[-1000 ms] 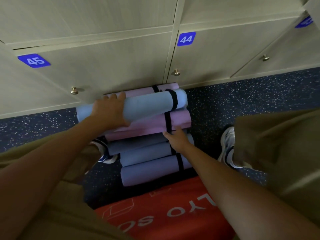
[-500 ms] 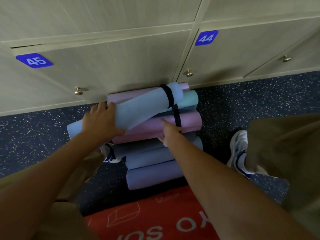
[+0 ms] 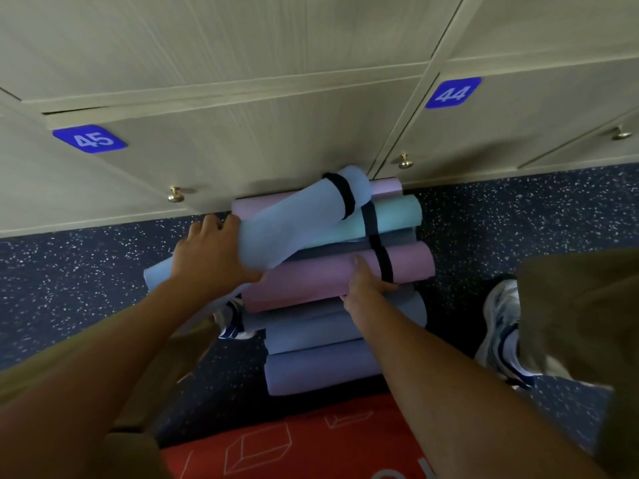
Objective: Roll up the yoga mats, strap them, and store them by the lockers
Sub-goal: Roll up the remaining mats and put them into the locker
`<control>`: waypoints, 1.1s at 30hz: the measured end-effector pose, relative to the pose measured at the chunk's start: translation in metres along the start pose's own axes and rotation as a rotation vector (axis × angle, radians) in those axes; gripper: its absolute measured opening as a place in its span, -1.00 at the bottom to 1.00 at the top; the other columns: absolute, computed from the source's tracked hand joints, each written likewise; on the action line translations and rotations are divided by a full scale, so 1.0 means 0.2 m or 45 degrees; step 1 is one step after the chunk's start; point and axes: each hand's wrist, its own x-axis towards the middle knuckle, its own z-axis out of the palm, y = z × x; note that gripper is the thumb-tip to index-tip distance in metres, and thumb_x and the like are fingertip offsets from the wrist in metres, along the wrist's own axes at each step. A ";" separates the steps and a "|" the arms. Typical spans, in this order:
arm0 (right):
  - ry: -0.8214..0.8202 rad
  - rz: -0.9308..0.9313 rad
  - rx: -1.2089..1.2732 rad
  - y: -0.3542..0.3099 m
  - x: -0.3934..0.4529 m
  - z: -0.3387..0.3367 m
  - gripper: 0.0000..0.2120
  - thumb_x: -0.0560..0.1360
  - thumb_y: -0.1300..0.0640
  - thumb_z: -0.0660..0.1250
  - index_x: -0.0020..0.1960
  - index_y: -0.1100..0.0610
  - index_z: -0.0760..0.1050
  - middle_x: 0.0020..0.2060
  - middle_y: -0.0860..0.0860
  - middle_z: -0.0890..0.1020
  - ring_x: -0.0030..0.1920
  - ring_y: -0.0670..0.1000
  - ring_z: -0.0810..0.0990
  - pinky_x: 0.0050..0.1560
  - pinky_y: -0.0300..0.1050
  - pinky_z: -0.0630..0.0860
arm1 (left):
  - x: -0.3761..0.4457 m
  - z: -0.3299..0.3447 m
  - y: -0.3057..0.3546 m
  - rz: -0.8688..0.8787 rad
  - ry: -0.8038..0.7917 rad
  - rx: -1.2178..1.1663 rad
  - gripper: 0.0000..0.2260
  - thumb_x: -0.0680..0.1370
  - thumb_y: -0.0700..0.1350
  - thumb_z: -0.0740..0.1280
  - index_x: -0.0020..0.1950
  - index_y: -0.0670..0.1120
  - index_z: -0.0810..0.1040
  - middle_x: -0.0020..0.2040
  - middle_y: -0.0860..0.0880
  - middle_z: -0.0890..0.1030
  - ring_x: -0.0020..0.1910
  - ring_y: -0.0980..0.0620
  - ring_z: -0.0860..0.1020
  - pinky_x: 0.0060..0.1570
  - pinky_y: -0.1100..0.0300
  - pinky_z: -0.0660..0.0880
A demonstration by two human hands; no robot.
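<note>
**By the Lockers: A Wobbly Pile**

Against the lockers point(image 3: 242, 150), a light blue mat point(image 3: 297, 223) is gripped by the left hand point(image 3: 211, 257), tilted atop the pile. A purple mat point(image 3: 311, 281) is held by the right hand point(image 3: 366, 285). If let go crooked, it could roll off.

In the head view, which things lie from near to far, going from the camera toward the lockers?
Red mat → purple roll → pink roll → light blue roll held by the left hand → locker door.

Dark speckled floor point(image 3: 86, 271), stacked with rolled mats point(image 3: 311, 371) against the lockers point(image 3: 242, 133); red mat point(image 3: 294, 447) nearest.
</note>
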 end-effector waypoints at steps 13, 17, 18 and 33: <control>-0.339 -0.268 0.127 -0.19 -0.12 -0.55 0.22 0.11 -0.16 0.65 0.62 -0.05 0.11 0.37 0.11 0.52 0.22 0.17 0.59 0.21 0.27 0.59 | -0.07 -0.04 0.10 0.200 -0.314 -0.216 0.03 0.01 0.61 0.32 0.32 0.04 0.36 0.17 -0.05 0.50 0.06 -0.07 0.51 0.12 -0.08 0.54; -0.434 -0.328 0.164 -0.33 -0.19 -0.70 0.25 -0.02 -0.26 0.71 0.53 0.11 0.29 0.28 0.10 0.61 0.18 0.15 0.65 0.17 0.19 0.63 | -0.16 -0.11 0.28 0.315 -0.266 -0.322 0.10 0.01 0.58 0.31 0.42 0.02 0.33 0.24 -0.07 0.48 0.10 -0.05 0.48 0.08 0.02 0.50; -0.450 -0.347 0.170 -0.36 -0.22 -0.73 0.18 0.01 -0.25 0.71 0.49 0.15 0.36 0.24 0.10 0.65 0.17 0.14 0.67 0.14 0.16 0.65 | -0.19 -0.12 0.32 0.330 -0.261 -0.374 0.10 0.03 0.57 0.33 0.44 0.00 0.33 0.27 -0.09 0.48 0.11 -0.05 0.47 0.06 0.04 0.47; -1.076 -0.907 -0.024 -1.05 -0.80 -1.27 -0.43 0.55 0.08 0.46 0.50 0.05 0.34 0.33 0.02 0.63 0.34 0.06 0.60 0.35 0.12 0.49 | -0.58 -0.40 0.97 0.330 0.038 -1.157 -0.29 0.15 0.48 0.50 0.08 0.01 0.62 -0.11 0.03 0.72 -0.19 0.02 0.67 -0.18 0.08 0.57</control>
